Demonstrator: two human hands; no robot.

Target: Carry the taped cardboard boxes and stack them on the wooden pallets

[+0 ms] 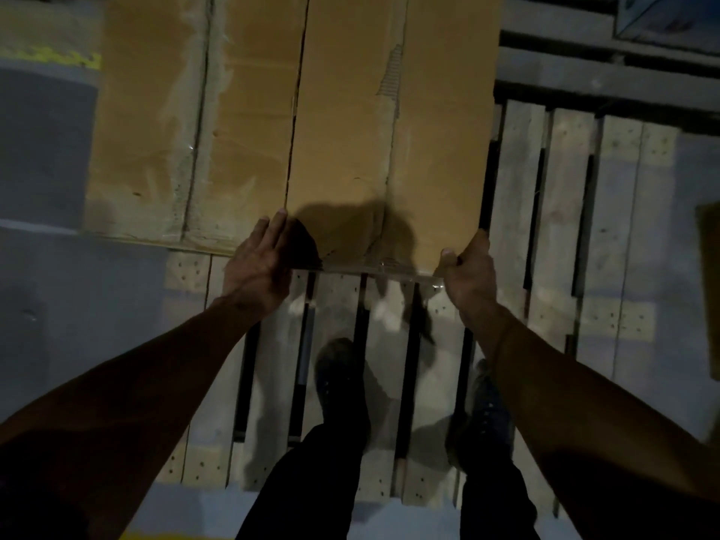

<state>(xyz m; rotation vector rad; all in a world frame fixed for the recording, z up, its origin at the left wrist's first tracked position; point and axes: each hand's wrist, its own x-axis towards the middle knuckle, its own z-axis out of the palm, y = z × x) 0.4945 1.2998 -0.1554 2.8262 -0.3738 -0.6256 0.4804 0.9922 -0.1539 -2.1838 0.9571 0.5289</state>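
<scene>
A person looks straight down at their own two bare arms reaching forward over wooden pallets [553, 212] in dim light. Both hands are on the near end of a taped cardboard box [389, 130], a long brown box that runs away from the person.

The left hand [259, 263] lies on the box's near left corner with its fingers straight and close together, pointing forward along the top, beside the dark gap that separates this box from its neighbour. The right hand [465, 267] is at the near right corner: its fingers are curled around the corner and the thumb lies on the top face, so it grips the box. Between the two hands a strip of clear tape [374, 268] shines along the near edge.

Just left of the left hand, a second cardboard box [156, 130] lies side by side with the held one, with pale, worn tape along its length. Whether the two boxes touch cannot be told.

Beyond the right hand, pale pallet slats with dark gaps show beside the box. Below the hands, toward the person, more slats show, and the person's two dark shoes [339, 380] and dark trouser legs stand on them. The grey floor [43, 169] lies out past the second box, to the left of the left hand.
</scene>
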